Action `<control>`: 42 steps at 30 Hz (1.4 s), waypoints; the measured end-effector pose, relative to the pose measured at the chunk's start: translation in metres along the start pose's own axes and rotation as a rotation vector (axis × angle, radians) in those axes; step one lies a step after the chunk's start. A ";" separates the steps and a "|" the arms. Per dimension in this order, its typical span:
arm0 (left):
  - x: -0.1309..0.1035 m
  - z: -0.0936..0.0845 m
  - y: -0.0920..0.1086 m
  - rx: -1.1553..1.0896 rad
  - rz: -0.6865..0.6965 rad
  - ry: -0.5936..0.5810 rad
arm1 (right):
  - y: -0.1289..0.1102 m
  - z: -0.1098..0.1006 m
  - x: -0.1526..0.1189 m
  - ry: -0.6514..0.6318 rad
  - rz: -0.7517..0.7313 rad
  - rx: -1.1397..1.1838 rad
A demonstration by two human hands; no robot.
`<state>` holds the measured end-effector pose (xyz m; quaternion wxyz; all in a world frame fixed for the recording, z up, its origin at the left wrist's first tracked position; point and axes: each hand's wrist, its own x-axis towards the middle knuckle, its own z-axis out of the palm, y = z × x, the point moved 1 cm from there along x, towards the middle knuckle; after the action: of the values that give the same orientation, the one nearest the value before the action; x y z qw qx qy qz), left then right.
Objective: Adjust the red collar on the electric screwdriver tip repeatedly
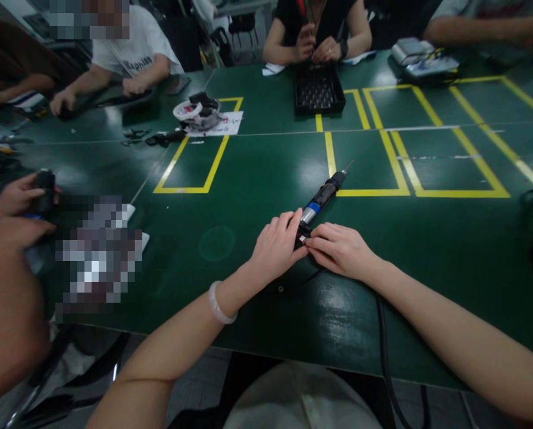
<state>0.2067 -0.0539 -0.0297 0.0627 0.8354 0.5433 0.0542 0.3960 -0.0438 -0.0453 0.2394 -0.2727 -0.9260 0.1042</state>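
An electric screwdriver (320, 201) lies slanted on the green table, its thin bit pointing away and to the right. Its body is black with a blue band and a silver section. My left hand (276, 243), with a pale bangle on the wrist, is closed over its rear end. From the other side my right hand (340, 247) pinches at the same end with fingertips pressed together. Between the fingertips shows a small white and red spot (302, 239); what it is I cannot make out. The fingers hide most of the rear end.
Yellow tape (373, 193) marks boxes on the green table (257, 161). Across from me a person works over a black tray (320, 89). Tape rolls (197, 113) lie on paper at left. A black cable (385, 345) hangs over the front edge. A neighbour's hand (18, 193) is at left.
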 end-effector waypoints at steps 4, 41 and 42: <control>0.001 0.000 0.005 0.028 -0.031 0.006 | 0.006 0.000 0.000 0.091 0.192 0.262; 0.005 -0.038 -0.260 0.209 -0.805 0.134 | 0.032 0.000 0.001 0.162 0.665 0.882; 0.006 -0.039 -0.263 0.206 -0.817 0.132 | 0.032 0.001 0.001 0.161 0.665 0.884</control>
<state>-0.0340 0.0593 -0.0345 -0.0394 0.5481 0.8351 0.0238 0.4091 -0.0169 -0.0555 0.3551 -0.4310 -0.6369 0.5315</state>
